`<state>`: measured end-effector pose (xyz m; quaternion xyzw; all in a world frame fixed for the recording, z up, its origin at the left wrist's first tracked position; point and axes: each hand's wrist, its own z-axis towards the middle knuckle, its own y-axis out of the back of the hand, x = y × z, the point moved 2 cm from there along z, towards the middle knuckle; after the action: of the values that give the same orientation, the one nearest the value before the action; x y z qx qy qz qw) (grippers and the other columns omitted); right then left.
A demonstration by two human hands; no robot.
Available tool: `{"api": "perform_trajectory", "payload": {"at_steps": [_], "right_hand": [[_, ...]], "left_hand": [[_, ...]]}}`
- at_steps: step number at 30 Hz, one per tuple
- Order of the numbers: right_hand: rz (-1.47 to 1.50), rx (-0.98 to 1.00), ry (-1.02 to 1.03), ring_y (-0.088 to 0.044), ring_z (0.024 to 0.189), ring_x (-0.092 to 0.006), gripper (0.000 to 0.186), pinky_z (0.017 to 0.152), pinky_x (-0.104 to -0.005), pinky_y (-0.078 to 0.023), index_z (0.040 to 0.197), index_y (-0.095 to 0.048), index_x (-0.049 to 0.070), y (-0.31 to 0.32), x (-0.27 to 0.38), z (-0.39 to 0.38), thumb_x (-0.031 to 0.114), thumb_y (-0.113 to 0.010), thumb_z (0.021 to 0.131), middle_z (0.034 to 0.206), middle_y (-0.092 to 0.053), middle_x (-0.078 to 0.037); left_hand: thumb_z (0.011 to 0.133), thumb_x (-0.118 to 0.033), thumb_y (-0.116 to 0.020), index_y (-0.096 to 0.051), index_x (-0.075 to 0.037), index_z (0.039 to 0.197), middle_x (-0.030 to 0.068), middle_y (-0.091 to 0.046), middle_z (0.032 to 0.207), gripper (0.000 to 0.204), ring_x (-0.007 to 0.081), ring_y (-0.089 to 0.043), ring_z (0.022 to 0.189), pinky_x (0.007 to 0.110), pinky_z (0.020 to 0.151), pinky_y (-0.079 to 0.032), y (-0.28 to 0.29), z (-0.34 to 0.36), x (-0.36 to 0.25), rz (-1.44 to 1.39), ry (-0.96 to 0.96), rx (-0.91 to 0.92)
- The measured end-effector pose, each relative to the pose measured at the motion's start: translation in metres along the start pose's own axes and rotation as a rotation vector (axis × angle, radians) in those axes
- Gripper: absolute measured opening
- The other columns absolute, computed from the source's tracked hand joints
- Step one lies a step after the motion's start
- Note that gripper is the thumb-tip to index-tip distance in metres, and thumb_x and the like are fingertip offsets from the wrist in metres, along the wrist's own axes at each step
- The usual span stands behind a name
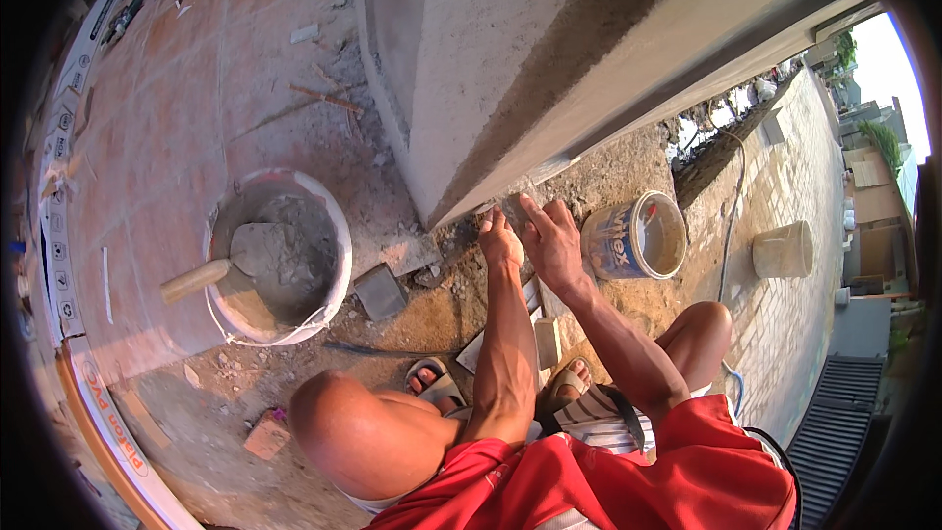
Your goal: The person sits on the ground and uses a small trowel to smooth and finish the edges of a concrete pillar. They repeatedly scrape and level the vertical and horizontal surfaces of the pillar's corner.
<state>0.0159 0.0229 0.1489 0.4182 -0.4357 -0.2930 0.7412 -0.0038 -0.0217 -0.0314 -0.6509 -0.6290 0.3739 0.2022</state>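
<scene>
Red shirt [677, 476] spans lower right; mid-frame over gritty soil [446, 310], my left hand [502, 243] is curled, my right hand [555, 247] half-bent, whether gripping anything I can't tell, by the flat grey wall [491, 49], upper centre

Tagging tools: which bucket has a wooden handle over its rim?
The leftmost bucket, holding grey mix: a wooden handle crosses its rim. The printed bucket and the far plain bucket, both further right, show none.

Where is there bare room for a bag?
The reddish tiled floor beyond the mortar bucket, beside the long white carton, looks mostly open. It's crowded around the left hand and right hand, hemmed by the wall, rubble and the labelled bucket.
</scene>
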Motion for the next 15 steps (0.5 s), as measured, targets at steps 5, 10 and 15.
{"api": "perform_trajectory", "payload": {"at_steps": [5, 10, 15], "right_hand": [[-0.081, -0.041, -0.051, -0.052, 0.082, -0.0290, 0.044, 0.076, -0.0392, -0.047, 0.122, -0.061, 0.007, 0.001, -0.020, -0.001, 0.002, -0.059, 0.079, 0.085, -0.050, -0.012], [-0.109, -0.076, -0.225, -0.055, 0.077, -0.0267, 0.043, 0.073, -0.0385, -0.048, 0.123, -0.061, 0.006, 0.020, -0.043, 0.001, 0.002, -0.059, 0.080, 0.084, -0.052, -0.012], [-0.002, -0.113, -0.217, -0.057, 0.079, -0.0275, 0.043, 0.074, -0.0384, -0.048, 0.121, -0.062, 0.005, 0.027, -0.036, -0.015, 0.002, -0.060, 0.079, 0.087, -0.053, -0.013]], "left_hand": [[0.092, -0.020, -0.064, -0.043, 0.004, 0.132, 0.0150, -0.052, 0.131, 0.051, 0.0252, -0.050, 0.122, 0.041, 0.105, -0.036, -0.010, -0.014, 0.003, -0.026, 0.043, -0.037], [0.094, -0.022, -0.061, -0.037, 0.005, 0.135, 0.0203, -0.047, 0.137, 0.054, 0.0344, -0.050, 0.125, 0.045, 0.107, -0.036, -0.008, -0.010, -0.005, -0.066, 0.047, 0.070], [0.095, -0.021, -0.059, -0.034, 0.005, 0.137, 0.0226, -0.045, 0.138, 0.056, 0.0336, -0.048, 0.127, 0.045, 0.107, -0.036, -0.013, -0.015, 0.001, -0.041, 0.069, 0.008]]}}
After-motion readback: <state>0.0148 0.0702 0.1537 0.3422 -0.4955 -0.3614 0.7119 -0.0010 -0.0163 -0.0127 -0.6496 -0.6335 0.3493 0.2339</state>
